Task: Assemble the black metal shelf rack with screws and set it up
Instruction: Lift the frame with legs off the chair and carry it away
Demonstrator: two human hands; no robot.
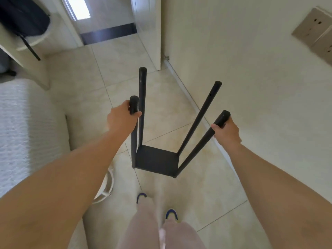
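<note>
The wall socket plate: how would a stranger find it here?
Start at the cream wall to the right of the black shelf rack. Follow it up to the picture's top right corner. The wall socket plate is the beige panel there, the only thing on that wall.

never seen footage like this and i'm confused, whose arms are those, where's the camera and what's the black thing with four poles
There is no machine here. The one picture comes from a wide-angle camera worn on a person's head, looking forward and down, so the arms are the wearer's own. The black thing is a metal shelf rack: one flat shelf near the bottom with four posts rising from its corners. The left hand grips the top of the near left post, and the right hand grips the top of the near right post. Below is a pale tiled floor, with the wearer's legs and blue shoes at the bottom edge and a wall on the right.
</note>
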